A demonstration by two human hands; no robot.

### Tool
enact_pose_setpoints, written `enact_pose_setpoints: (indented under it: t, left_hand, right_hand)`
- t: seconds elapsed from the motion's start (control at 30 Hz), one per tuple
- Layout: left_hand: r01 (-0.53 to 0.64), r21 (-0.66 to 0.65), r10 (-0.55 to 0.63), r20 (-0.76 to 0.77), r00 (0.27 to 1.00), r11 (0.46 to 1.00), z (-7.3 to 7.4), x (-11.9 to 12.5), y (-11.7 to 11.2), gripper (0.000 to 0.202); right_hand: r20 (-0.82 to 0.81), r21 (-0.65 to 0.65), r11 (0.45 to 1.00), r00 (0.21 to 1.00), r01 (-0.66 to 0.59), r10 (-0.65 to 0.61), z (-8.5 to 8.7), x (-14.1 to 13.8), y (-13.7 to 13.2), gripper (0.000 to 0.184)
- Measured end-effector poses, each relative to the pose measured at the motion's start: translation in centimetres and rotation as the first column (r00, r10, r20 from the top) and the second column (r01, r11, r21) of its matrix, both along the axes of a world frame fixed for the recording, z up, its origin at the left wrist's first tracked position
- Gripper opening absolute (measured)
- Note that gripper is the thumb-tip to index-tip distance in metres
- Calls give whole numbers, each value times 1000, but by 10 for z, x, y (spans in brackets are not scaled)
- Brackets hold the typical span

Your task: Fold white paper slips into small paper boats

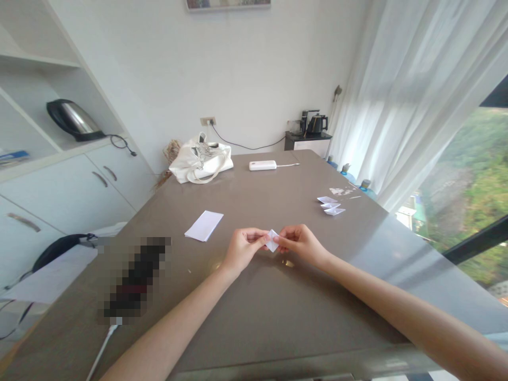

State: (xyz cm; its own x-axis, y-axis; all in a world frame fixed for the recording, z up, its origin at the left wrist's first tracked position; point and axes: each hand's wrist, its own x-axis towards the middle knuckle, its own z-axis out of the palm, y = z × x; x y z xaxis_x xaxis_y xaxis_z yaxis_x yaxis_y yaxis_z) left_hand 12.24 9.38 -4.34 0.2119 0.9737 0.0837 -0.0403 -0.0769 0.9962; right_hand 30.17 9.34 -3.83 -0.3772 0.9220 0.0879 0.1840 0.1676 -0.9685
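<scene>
Between my two hands is a small piece of folded white paper (272,241), diamond-shaped with a crease down its middle. My left hand (245,247) pinches its left side between thumb and fingers. On the opposite side, my right hand (301,243) pinches it the same way, thumb on the near face. Both hands are just above the brown table (246,328). Left of them lies a stack of white paper sheets (204,226). Several folded paper boats (330,206) sit in a row farther off to the right.
A white bag (202,161) and a white power bank (262,165) with a short cable stand at the table's far side. Paper scraps (342,191) lie near the right edge. A pixelated dark object (137,280) with a white cable (101,352) rests at the left.
</scene>
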Motion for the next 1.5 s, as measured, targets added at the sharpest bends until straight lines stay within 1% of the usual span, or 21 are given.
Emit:
enact_pose_setpoints:
  t: [0.13,0.2,0.3,0.37,0.47,0.53,0.6,0.67,0.77,0.9,1.0,1.1,1.2,1.33,1.4,1.5]
  left_hand:
    - [2,-13,-3,-26,1000,1000,1,0,-1,27]
    - [26,-36,-27,-31,999,999,-1,0,0,28]
    - [70,-50,-71,-20,997,996,-3,0,1,33]
    - [66,-24,-67,-13,998,998,-4,0,2,34]
    - [21,-15,-21,9,1000,1000,-4,-1,3,30]
    - [-4,-53,5,24,1000,999,-3,-1,3,30]
    - [-11,-85,14,30,999,996,-3,-1,2,31]
    - [-14,-86,16,23,1000,996,-3,-1,1,31]
    - [-31,-45,31,-3,1000,998,-4,-1,2,32]
    - [-34,36,35,-28,999,999,-6,-1,4,30]
    - [-13,97,19,-62,998,995,-6,-1,3,29]
    - [11,142,4,-106,994,990,-4,0,0,28]
    - [3,182,31,-184,982,983,-2,2,-3,25]
    - [1,232,72,-309,948,973,-2,3,-7,21]
    - [13,234,65,-320,945,972,-3,4,-7,18]
    - [34,196,24,-288,957,980,-5,4,-7,17]
  right_hand:
    - [8,-10,1000,1000,-26,26,-1,1,-1,40]
    - [14,-9,999,999,-43,43,-3,2,-1,39]
    - [69,37,997,995,-69,66,-5,2,-1,36]
    - [114,125,991,993,-47,33,-4,1,-2,32]
    - [88,253,967,995,20,-44,-3,0,-3,29]
    - [68,288,956,995,45,-68,-2,0,-4,28]
    - [85,312,948,992,64,-95,-3,1,-4,25]
    - [103,324,943,987,81,-120,-4,1,-3,25]
    - [84,280,956,990,89,-117,-5,1,-2,25]
    - [-34,132,987,996,88,-84,-5,-1,-2,27]
    - [-106,30,998,993,61,-57,-3,-2,0,31]
    - [-61,-31,1000,998,-2,1,-3,-3,1,37]
    - [13,-47,997,998,-57,58,-5,-3,1,42]
    - [102,-46,998,993,-51,56,-11,-3,2,41]
    - [128,-42,998,990,-46,51,-13,-3,2,39]
    - [153,-12,1000,988,-16,18,-12,-3,2,36]
